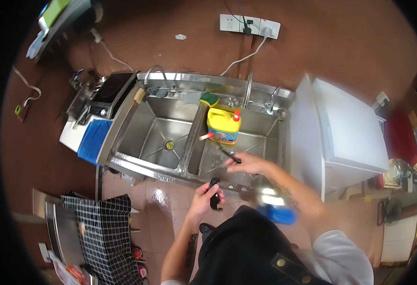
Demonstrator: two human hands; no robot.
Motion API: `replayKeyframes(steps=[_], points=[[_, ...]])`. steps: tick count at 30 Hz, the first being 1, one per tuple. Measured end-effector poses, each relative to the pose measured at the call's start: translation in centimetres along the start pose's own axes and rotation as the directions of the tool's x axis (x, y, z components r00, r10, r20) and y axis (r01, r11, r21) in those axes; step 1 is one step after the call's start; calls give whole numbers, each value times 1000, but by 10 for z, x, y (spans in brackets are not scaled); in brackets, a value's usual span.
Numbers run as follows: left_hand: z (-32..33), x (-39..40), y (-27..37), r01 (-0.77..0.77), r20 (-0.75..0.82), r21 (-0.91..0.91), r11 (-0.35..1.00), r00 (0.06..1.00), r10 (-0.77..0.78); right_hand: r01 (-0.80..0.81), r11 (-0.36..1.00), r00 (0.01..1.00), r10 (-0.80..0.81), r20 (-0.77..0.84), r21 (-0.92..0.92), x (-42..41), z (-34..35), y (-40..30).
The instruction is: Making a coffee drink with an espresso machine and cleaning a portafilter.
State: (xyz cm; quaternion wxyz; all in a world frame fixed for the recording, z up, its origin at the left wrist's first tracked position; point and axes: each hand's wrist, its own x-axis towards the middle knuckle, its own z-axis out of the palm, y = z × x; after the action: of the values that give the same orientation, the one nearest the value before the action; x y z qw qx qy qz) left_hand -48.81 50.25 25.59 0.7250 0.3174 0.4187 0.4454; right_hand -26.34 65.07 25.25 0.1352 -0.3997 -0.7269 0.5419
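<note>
My left hand (202, 201) grips a black hand-held device (214, 203), shaped somewhat like a hair clipper, just in front of the sink's front edge. Between the fingers of my right hand (249, 164) is a slim black tool (229, 155), perhaps a small brush; blur hides its exact kind. That hand hovers above the front of the right steel basin (208, 160), apart from the left hand. Behind it in the basin stands a yellow plastic jug (226, 124) with a red cap and a printed label. A small red-and-white item (206, 136) shows against the jug's lower left side.
The left basin (172, 131) has green scraps at its drain (169, 144). A green-and-yellow sponge (209, 99) rests on the back ledge near the taps (273, 99). A white appliance (350, 124) borders the right; an induction cooker (112, 89) sits left. A blue container (281, 214) is below.
</note>
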Motion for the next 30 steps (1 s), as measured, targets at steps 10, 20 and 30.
replayKeyframes(steps=[10, 20, 30], points=[[-39, 113, 29, 160, 12, -11, 987, 987, -160, -419, 600, 810, -92, -580, -681, 146, -175, 122], [-56, 248, 31, 174, -54, -35, 984, 983, -176, -417, 826, 838, 188, -512, -379, 204, -219, 180], [-74, 316, 47, 335, -42, -100, 937, 939, -341, -173, 729, 654, 588, -476, 662, 163, -48, 107]])
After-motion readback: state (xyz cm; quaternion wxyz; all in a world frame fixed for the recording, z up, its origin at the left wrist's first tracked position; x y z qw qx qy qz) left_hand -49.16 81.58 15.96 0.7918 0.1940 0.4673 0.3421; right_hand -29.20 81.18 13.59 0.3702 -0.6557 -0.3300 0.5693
